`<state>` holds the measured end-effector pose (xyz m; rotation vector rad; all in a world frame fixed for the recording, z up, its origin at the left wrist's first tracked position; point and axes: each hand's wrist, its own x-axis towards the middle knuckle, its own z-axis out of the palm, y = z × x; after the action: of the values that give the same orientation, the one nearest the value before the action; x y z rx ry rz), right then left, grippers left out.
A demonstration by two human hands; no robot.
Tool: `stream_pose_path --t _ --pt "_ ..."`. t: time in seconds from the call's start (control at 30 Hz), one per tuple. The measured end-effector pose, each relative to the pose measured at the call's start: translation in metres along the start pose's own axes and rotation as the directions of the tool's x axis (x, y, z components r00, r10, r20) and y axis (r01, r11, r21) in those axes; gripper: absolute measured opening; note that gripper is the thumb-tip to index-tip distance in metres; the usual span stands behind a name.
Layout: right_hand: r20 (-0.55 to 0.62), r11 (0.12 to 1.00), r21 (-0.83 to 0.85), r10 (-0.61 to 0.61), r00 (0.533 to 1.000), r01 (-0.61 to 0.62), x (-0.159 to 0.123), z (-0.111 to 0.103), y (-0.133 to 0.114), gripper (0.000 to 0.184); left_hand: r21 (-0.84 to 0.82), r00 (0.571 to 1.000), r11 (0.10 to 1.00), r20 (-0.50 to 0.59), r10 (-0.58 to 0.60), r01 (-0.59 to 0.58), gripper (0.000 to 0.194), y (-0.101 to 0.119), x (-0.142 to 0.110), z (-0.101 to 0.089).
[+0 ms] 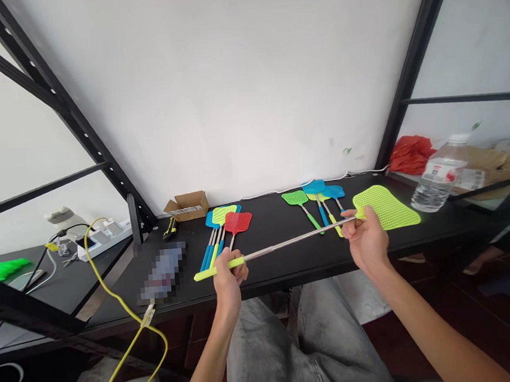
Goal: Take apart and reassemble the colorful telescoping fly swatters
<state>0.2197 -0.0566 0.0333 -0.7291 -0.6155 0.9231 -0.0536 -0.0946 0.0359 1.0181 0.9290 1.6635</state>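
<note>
A yellow-green fly swatter (303, 238) with a metal rod spans the space between my hands, above the front of the black table. My left hand (229, 281) is wrapped around its yellow-green handle. At the other end, my right hand (367, 238) grips the rod just below the perforated flap. Behind my left hand lies a group of swatters with blue and yellow handles, and a red-headed swatter (238, 222) rests on top. Farther right, beyond the rod, several more lie fanned out, among them a green swatter (297, 198) and blue-headed ones.
An open cardboard box (188, 207) and a black-and-yellow cutter (169, 228) sit at the back left. A pixelated device (164, 274) with a yellow cable (113, 293) lies on the left. At the right stands a clear plastic bottle (439, 173), near a red bag (411, 154).
</note>
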Motion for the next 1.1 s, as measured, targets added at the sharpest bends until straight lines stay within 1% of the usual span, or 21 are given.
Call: stream_pose_path --t 0.1,0.2,0.3,0.4,0.47,0.57,0.7,0.83,0.93,1.0,1.1 --pt "-0.035 0.999 0.031 -0.019 0.999 0.02 0.011 -0.009 -0.009 0.047 -0.024 0.998 0.999 -0.056 0.03 -0.031 0.051 0.009 0.006 -0.007" --pt "-0.064 0.999 0.045 -0.028 0.998 0.031 0.016 -0.014 -0.013 0.046 -0.034 0.992 0.996 -0.103 0.076 -0.08 0.05 0.013 0.01 -0.013" --pt "-0.081 0.998 0.047 -0.047 0.996 0.051 0.018 -0.015 -0.013 0.047 0.0 0.99 0.996 -0.102 0.094 -0.095 0.05 0.011 0.011 -0.016" --pt "-0.09 0.996 0.042 -0.074 0.993 0.078 0.016 -0.013 -0.011 0.049 -0.005 0.995 0.998 -0.078 0.067 -0.068 0.05 0.006 0.01 -0.014" --pt "-0.102 0.996 0.031 -0.081 0.991 0.085 0.013 -0.01 -0.008 0.05 -0.018 0.995 0.998 -0.08 0.053 -0.054 0.049 0.003 0.009 -0.012" --pt "-0.094 0.997 0.007 -0.071 0.993 0.072 0.002 -0.001 0.0 0.051 -0.026 0.997 0.999 -0.065 0.037 -0.039 0.049 -0.003 0.006 -0.008" --pt "-0.039 1.0 0.009 -0.019 0.999 0.019 -0.018 0.012 0.012 0.052 -0.008 1.0 1.0 0.019 -0.008 0.008 0.049 -0.013 0.002 -0.004" --pt "-0.032 1.0 -0.003 0.009 0.999 -0.009 -0.032 0.019 0.017 0.054 0.025 0.999 1.0 0.036 -0.009 0.009 0.05 -0.015 -0.001 -0.001" --pt "-0.006 1.0 -0.023 0.018 1.0 -0.018 -0.047 0.025 0.022 0.054 0.113 0.997 0.993 0.056 -0.044 0.038 0.049 -0.018 -0.011 0.01" --pt "0.047 0.997 -0.056 0.049 0.998 -0.046 -0.06 0.03 0.028 0.054 0.205 0.993 0.975 0.062 -0.101 0.086 0.051 -0.022 -0.022 0.021" --pt "0.115 0.992 -0.114 0.073 0.991 -0.059 -0.073 0.034 0.033 0.056 0.266 0.984 0.953 0.06 -0.168 0.146 0.053 -0.029 -0.034 0.033"
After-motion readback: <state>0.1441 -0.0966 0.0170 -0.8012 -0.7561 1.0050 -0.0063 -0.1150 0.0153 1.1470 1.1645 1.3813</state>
